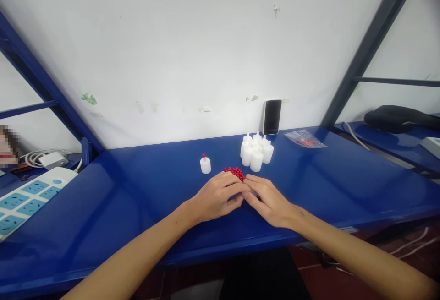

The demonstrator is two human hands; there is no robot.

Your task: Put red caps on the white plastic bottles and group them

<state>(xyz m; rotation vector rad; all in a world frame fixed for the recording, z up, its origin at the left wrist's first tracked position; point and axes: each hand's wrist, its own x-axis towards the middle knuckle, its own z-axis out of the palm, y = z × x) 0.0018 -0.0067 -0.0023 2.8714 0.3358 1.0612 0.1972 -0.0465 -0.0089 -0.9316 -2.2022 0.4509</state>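
Observation:
My left hand (222,195) and my right hand (268,199) meet over the front half of the blue table (165,181), fingertips touching. The fingers of both are bent and closed; what lies between them is mostly hidden, with only a pale bit showing by the right fingers. Just beyond the left fingers is a pile of small red caps (235,172), partly covered by that hand. One small white squeeze bottle (205,166) with a red cap stands upright to the left. Behind the hands, several white bottles with bare nozzles (256,159) stand in a tight cluster.
A clear plastic bag (305,139) with red pieces lies at the back right. Against the wall leans a white device with a dark screen (272,117). At far left lies a power strip (34,197). Slanted metal posts (371,43) flank the table.

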